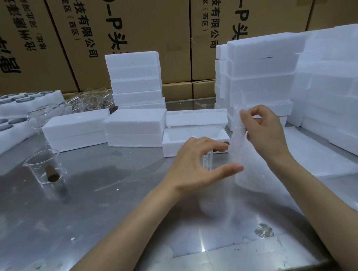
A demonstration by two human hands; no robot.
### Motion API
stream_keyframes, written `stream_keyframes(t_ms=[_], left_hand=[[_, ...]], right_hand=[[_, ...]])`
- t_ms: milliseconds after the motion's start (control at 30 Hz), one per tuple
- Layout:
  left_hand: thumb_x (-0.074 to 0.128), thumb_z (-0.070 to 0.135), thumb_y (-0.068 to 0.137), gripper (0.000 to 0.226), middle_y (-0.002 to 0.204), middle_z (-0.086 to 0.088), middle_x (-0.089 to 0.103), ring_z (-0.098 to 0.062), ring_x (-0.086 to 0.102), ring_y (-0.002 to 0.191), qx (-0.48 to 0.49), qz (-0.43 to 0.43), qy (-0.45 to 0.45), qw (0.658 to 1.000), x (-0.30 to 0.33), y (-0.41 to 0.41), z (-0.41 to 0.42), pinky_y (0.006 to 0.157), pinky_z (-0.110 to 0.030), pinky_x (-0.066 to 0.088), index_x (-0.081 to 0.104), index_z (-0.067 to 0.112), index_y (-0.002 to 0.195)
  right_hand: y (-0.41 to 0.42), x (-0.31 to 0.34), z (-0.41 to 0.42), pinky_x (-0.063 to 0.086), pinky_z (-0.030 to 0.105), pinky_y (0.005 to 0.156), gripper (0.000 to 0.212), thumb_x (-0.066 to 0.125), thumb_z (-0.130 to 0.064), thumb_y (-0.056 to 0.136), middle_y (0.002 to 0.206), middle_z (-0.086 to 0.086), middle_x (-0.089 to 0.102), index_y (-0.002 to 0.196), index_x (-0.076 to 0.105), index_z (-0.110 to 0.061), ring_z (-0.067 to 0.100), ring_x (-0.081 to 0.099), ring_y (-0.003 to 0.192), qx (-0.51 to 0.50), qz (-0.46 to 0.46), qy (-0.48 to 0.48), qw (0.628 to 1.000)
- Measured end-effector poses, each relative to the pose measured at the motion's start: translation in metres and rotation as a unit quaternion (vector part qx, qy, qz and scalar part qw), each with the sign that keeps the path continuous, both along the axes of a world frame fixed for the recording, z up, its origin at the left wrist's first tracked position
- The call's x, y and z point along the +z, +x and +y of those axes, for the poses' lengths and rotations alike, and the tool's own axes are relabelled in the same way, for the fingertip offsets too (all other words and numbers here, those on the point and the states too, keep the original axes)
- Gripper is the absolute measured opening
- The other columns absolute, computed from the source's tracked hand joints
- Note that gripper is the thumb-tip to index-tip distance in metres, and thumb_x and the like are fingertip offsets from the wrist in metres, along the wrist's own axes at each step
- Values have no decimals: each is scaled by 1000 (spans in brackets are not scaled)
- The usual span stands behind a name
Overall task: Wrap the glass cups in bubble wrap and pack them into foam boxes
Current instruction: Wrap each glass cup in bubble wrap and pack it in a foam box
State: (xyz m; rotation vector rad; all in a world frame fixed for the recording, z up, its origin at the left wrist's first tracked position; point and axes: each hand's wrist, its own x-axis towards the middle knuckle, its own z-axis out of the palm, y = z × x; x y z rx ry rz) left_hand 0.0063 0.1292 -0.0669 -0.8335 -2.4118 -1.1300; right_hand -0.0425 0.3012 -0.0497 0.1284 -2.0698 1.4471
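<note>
My left hand (196,163) curves in a C round a small clear glass cup (206,162) just above the steel table; a brown cork (226,143) shows by the fingertips, and the thumb touches the bubble wrap. My right hand (265,130) pinches the top edge of the bubble wrap sheet (243,169), which hangs upright next to the cup and trails flat onto the table towards me. Right behind the hands an open foam box (170,144) stands with its lid (196,118) behind it. The hand hides most of the cup.
A second glass cup (46,169) holding a brown cork stands at the left. Closed foam boxes (136,127) sit mid-table, with tall foam stacks (262,73) at the back and right. More glassware (85,101) and foam trays (5,119) lie far left. Cardboard cartons wall the back.
</note>
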Motion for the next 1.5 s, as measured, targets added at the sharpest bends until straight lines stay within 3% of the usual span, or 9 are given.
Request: stream_keyframes(t_ms=[167,300,500,700,867,1067,1267,1367,1500], left_hand=[[72,28,83,11,74,22,65,3,49,68,-7,-23,89,996,-3,-2,6,69,-15,39,75,18,84],[67,13,89,14,67,14,69,-2,59,64,47,-40,253,966,5,-12,-4,64,-17,42,68,19,76],[57,20,97,21,77,7,75,-7,59,51,180,26,527,830,23,-33,-52,52,-17,47,41,20,82],[56,10,96,32,82,0,61,-3,55,40,271,-58,653,705,3,-51,-70,48,-18,48,30,22,81],[73,31,84,58,83,5,63,-12,63,76,335,-65,470,814,-6,-52,-73,91,-41,53,32,26,126],[74,37,81,76,90,14,56,-16,56,84,322,35,191,927,-6,-48,-77,74,-29,44,29,40,142],[67,22,88,49,112,5,43,-17,54,98,335,81,17,938,-7,-48,-82,70,-30,43,50,35,132],[66,32,89,13,104,7,42,-15,53,99,359,97,51,927,-4,-46,-81,68,-28,39,70,26,100],[64,42,89,23,88,5,50,-12,49,76,381,116,62,915,-1,-44,-79,59,-26,34,72,21,84]], right_hand=[[3,-3,-7,41,14,46,22,53,-39,94,55,-19,61,79,49,-23,1,51,43,29,15,-10,999],[3,-2,-7,45,16,49,20,49,-39,96,70,-11,71,84,50,-23,6,56,49,59,27,-50,997],[0,-5,-5,42,21,61,19,45,-31,99,74,-6,66,81,52,-25,5,55,62,23,20,-66,997],[-4,-20,-11,46,36,70,29,44,-42,96,78,-7,59,86,58,-19,17,57,77,35,-98,119,987],[-7,-29,-13,37,29,61,21,44,-51,92,75,-10,57,97,51,-32,8,55,71,50,-165,241,955],[-8,-30,-8,36,29,61,27,37,-44,98,71,-7,54,121,46,-33,9,52,70,56,-185,292,937],[-11,-30,-8,35,25,58,17,43,-42,97,79,-8,55,111,44,-32,8,52,70,68,-180,291,937],[-10,-30,-8,37,26,57,13,45,-44,95,81,-9,57,100,45,-31,11,55,65,74,-178,275,942],[-11,-27,-7,40,28,58,23,48,-46,94,85,-7,59,91,47,-23,13,54,64,91,-214,215,948]])
